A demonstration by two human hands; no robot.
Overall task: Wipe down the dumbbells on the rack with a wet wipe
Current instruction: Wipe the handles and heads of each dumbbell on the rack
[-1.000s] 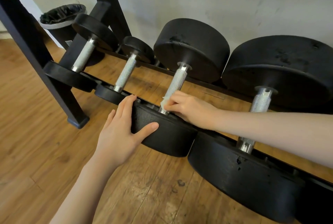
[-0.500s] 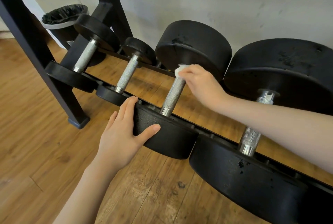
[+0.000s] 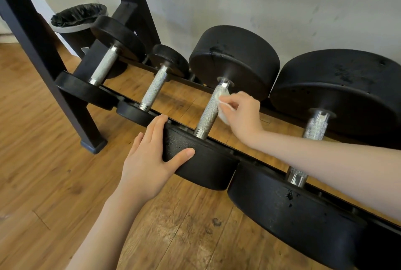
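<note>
Several black dumbbells with knurled silver handles lie across a low black rack [image 3: 249, 152]. The third dumbbell from the left [image 3: 208, 113] is the one under my hands. My right hand [image 3: 240, 113] pinches a small white wet wipe [image 3: 223, 107] against the right side of its handle, near the far weight. My left hand [image 3: 152, 157] rests on the near weight head [image 3: 204, 161], fingers straight along its left edge and thumb on its face. A larger dumbbell [image 3: 314, 131] lies to the right, under my right forearm.
Two smaller dumbbells [image 3: 104, 68] [image 3: 154, 87] lie at the rack's left end. A black rack leg [image 3: 43, 57] stands on the wooden floor at left. A bin with a black liner [image 3: 76, 18] sits behind it by the white wall.
My right hand slid the wipe from the handle's near end up to the far end, then came back down a little along the right side. My left hand stayed put.
</note>
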